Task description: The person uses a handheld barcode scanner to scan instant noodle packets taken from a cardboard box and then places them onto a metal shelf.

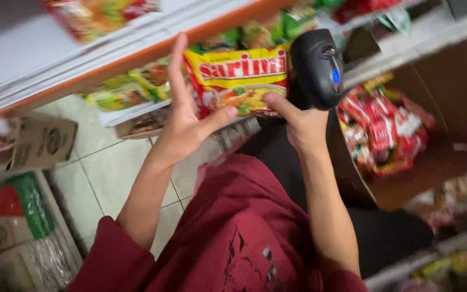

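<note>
My left hand (184, 121) grips a yellow and red instant noodle packet (242, 81) by its left edge, thumb on the front and fingers behind. My right hand (300, 123) holds a black handheld barcode scanner (317, 66) just right of the packet, and its thumb touches the packet's lower right corner. Both forearms reach up from my dark red shirt (239, 232). The packet is held in front of a shelf.
A white shelf with an orange edge (130, 57) carries green and yellow packets (130, 89). An open cardboard box (455, 97) at the right holds several red packets (385, 130). More cardboard boxes (41, 141) stand at the left on a pale tiled floor (103, 173).
</note>
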